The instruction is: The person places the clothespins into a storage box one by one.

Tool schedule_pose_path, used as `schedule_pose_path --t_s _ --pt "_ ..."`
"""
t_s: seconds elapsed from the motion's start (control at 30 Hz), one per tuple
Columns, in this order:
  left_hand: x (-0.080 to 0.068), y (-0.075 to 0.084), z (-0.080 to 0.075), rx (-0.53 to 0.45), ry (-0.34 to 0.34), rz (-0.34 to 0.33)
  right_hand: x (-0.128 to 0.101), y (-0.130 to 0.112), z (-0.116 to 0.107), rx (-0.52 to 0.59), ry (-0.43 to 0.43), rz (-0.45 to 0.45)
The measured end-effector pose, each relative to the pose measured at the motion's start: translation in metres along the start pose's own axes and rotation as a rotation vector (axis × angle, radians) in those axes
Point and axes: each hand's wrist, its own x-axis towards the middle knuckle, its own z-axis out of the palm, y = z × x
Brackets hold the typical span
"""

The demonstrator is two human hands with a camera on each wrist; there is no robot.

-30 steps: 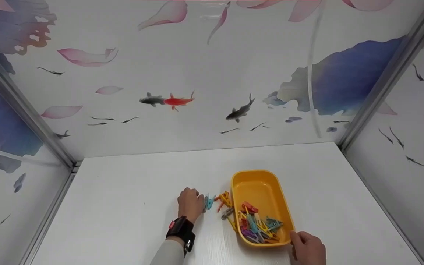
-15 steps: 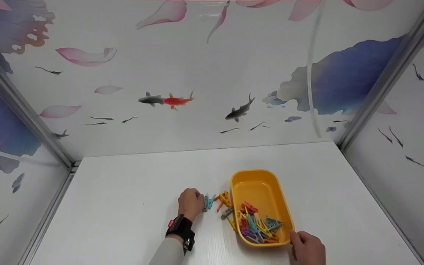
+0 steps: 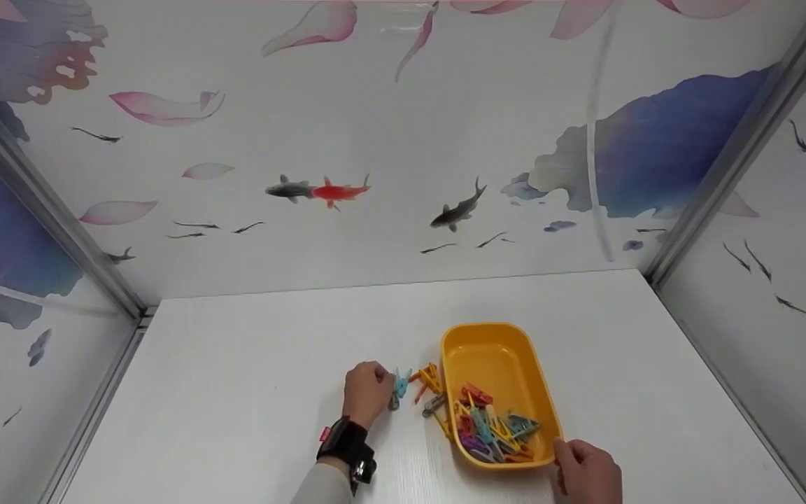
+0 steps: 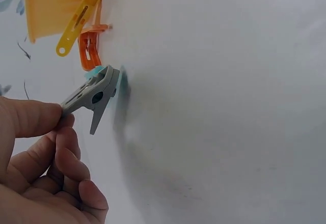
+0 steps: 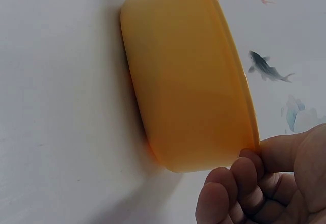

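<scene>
My left hand (image 3: 366, 395) pinches a grey clothespin (image 4: 97, 94) by one handle, between thumb and forefinger, just above the table. A light blue clothespin (image 3: 401, 383) is right beside it, mostly hidden behind the grey one in the left wrist view. My right hand (image 3: 588, 470) grips the near right corner of a yellow plastic basin (image 3: 536, 364) by its rim, thumb outside in the right wrist view. Inside the basin's near half lies a heap of clothespins (image 3: 492, 430) in several colours.
Between the left hand and the basin, orange and yellow clothespins (image 3: 429, 378) and another grey clothespin (image 3: 434, 404) lie on the white table (image 3: 249, 392). Part of a yellow one shows against the basin's left wall. Printed panels (image 3: 375, 126) enclose the table at the back and sides.
The grey clothespin has turned and shifted slightly nearer the table's front, with my left hand moving a little to the right. My right hand and the basin stay put.
</scene>
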Motion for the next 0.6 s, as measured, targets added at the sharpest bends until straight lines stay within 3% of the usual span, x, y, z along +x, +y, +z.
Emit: schedule_pose_path --t_s 0.2,0.6 --pt "-0.012 0.012 -0.002 -0.041 0.015 0.061 0.001 0.002 -0.002 -0.011 0.001 -0.013" --pt "-0.045 0.053 -0.013 -0.114 0.069 0.300 -0.001 0.002 -0.002 0.015 0.004 -0.018"
